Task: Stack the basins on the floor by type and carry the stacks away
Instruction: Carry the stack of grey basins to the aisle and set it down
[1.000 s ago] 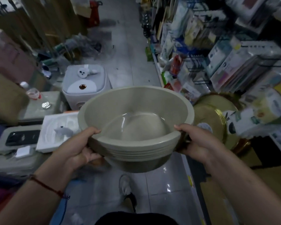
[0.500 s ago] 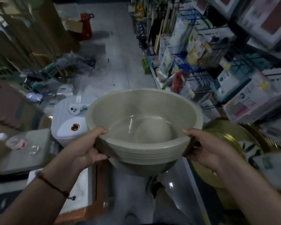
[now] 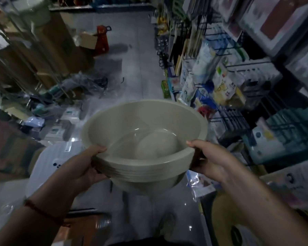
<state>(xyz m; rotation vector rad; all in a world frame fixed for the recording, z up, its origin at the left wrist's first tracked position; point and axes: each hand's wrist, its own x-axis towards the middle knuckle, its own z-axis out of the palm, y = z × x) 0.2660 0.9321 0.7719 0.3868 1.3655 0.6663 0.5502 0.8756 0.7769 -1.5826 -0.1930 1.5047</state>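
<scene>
A stack of several beige basins (image 3: 146, 132), nested one inside another, is held in the air at chest height in the middle of the head view. My left hand (image 3: 82, 166) grips the stack's left rim, thumb over the top edge and fingers under it. My right hand (image 3: 212, 160) grips the right rim the same way. The stack's underside is hidden behind its own rims.
I stand in a narrow shop aisle with a grey tiled floor (image 3: 132, 50). Racks of packaged goods (image 3: 220, 77) line the right side. Boxes, plastic bags and a white appliance (image 3: 48, 162) crowd the left. A red stool (image 3: 101, 39) stands far down the aisle.
The view has tilted up and moved forward along the aisle; the white appliance and gold basins have slid down and out of frame. Both hands keep the same hold on the stack.
</scene>
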